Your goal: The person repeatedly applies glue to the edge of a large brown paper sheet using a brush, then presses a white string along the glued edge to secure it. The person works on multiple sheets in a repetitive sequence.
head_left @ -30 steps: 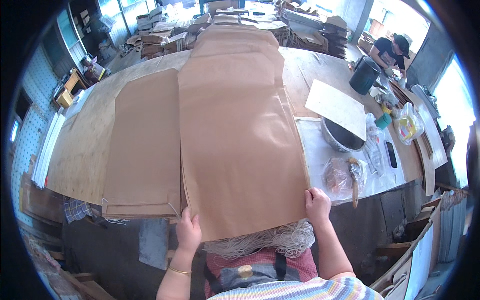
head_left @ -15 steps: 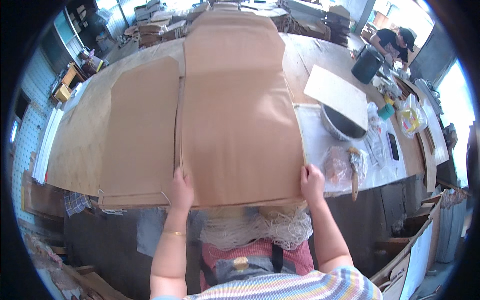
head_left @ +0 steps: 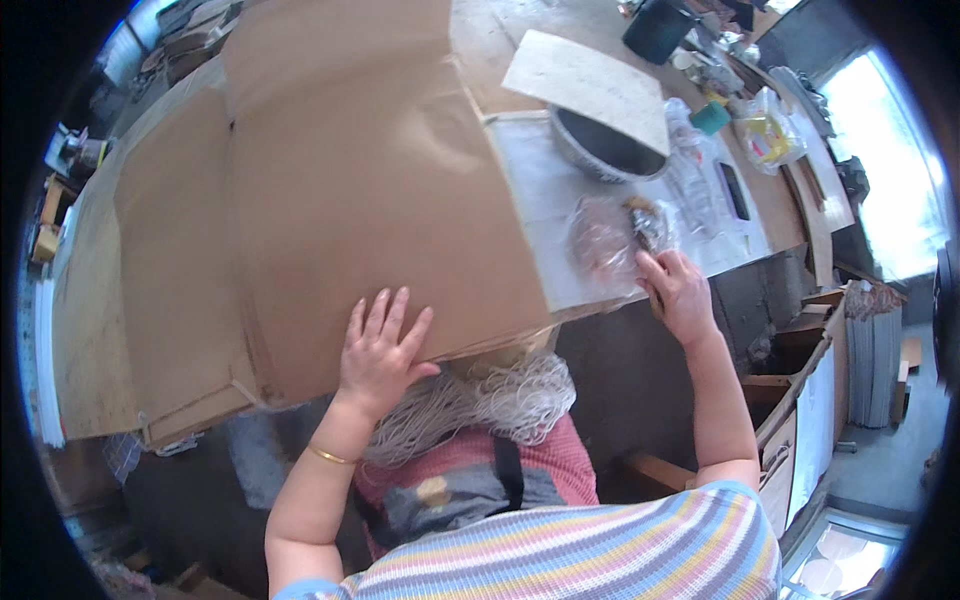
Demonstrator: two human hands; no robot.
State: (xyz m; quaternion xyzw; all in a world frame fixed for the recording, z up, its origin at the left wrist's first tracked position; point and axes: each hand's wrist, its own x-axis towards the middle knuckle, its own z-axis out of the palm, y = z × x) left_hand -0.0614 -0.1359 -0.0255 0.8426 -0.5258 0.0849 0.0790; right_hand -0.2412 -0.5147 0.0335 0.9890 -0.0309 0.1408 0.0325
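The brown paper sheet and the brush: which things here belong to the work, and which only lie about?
In use: brown paper sheet, left hand flat on it; brush, right hand at it.

Lying about: metal bowl, green sponge, white cords.

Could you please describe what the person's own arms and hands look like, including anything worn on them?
Both forearms are bare. The left hand has a thin gold-coloured bangle round its wrist; the right hand shows no ring or wristband that I can make out. Short sleeves of a pastel striped knit top, in pink, yellow, blue and lilac bands, cover the upper arms.
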